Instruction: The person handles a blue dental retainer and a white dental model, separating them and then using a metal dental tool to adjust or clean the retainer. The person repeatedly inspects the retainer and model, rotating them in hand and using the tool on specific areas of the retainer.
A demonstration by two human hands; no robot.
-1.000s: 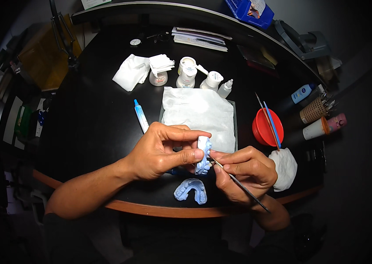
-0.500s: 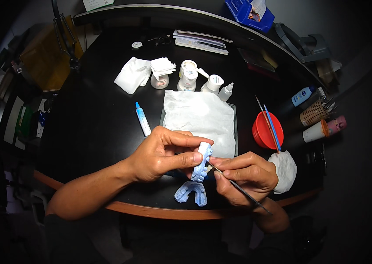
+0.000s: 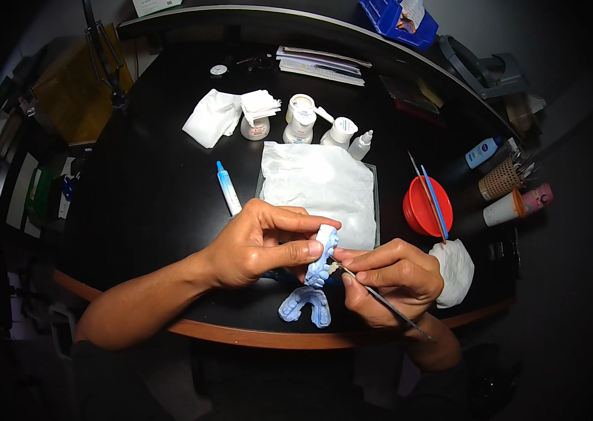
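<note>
My left hand (image 3: 258,242) pinches a pale blue dental cast (image 3: 319,261) between thumb and fingers, its row of teeth turned to the right. In my right hand (image 3: 398,281) a slim metal dental instrument (image 3: 386,303) is held like a pen, its handle slanting down to the right. A small cream-coloured bit (image 3: 333,267) sits at the instrument's tip, close by the cast's teeth; whether it touches them I cannot tell. Below, a second pale blue horseshoe-shaped dental cast (image 3: 305,306) lies on the black table (image 3: 149,231).
Behind my hands a white cloth (image 3: 317,179) covers a flat plate. Farther back stand several small bottles (image 3: 300,126) and folded tissues (image 3: 212,119). A blue-and-white tube (image 3: 227,188) lies left. To the right are a red bowl (image 3: 415,214) with brushes across it and a crumpled white cloth (image 3: 455,275).
Almost nothing differs. The held cast and the instrument have shifted very slightly, and both hands keep their grip.
</note>
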